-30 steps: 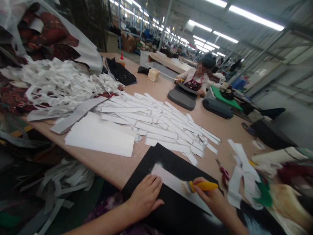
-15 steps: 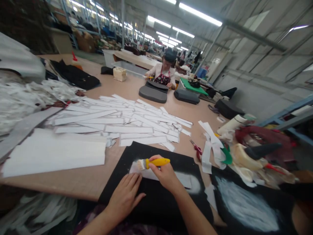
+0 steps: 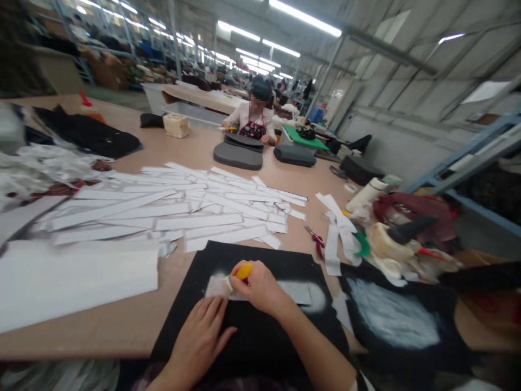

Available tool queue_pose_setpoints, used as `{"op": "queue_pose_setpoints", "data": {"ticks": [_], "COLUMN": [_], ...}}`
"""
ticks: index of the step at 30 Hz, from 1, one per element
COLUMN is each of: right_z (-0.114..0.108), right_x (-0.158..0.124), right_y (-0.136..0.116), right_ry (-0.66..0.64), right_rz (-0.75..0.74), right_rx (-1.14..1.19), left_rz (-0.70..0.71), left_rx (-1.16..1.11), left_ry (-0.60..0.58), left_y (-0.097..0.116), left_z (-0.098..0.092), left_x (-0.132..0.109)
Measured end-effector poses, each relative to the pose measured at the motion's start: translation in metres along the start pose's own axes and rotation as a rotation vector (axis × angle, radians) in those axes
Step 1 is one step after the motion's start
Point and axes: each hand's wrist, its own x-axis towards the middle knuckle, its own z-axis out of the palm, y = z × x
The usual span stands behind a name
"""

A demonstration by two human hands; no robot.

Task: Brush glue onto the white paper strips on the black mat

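Observation:
A black mat [image 3: 280, 331] lies at the table's near edge, and a pale strip [image 3: 293, 292] rests across it. My right hand [image 3: 260, 287] is closed round a yellow-handled brush [image 3: 241, 272], whose bristles touch the strip's left end. My left hand [image 3: 200, 341] lies flat on the mat just below that end, fingers stretched out and holding nothing. White smears mark the mat around the strip.
Several white strips [image 3: 191, 203] are spread over the table beyond the mat, with a white sheet stack [image 3: 77, 279] at the left. Red scissors [image 3: 315, 238] and a second smeared black mat [image 3: 393, 320] lie at the right. Another person [image 3: 254, 120] works at the far side.
My right hand has drawn the brush leftward along the strip to its left end. My left hand stays flat on the mat. The view has swung to the right.

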Motion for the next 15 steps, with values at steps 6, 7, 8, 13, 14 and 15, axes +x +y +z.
{"op": "queue_pose_setpoints", "data": {"ticks": [6, 7, 8, 13, 14, 15], "right_z": [-0.066, -0.077, -0.086, -0.091, -0.087, -0.084], "right_x": [-0.086, -0.101, -0.113, -0.133, -0.134, -0.133], "right_y": [0.095, 0.107, 0.116, 0.116, 0.113, 0.113], "right_ry": [0.114, 0.157, 0.19, 0.304, 0.31, 0.336], "right_rz": [0.465, 0.521, 0.555, 0.472, 0.44, 0.427], "right_rx": [-0.061, -0.095, -0.116, -0.039, -0.032, -0.051], "left_rz": [0.048, 0.051, 0.051, -0.005, -0.027, -0.061], "left_rx": [0.016, 0.011, 0.008, -0.002, -0.026, -0.06], "left_ry": [0.047, 0.051, 0.054, 0.042, 0.03, 0.019], "left_y": [-0.006, -0.006, -0.007, 0.0, 0.002, 0.004], "left_z": [0.005, 0.005, 0.005, -0.008, -0.012, -0.016], "left_x": [0.0, 0.001, 0.002, 0.008, 0.01, 0.012]}}
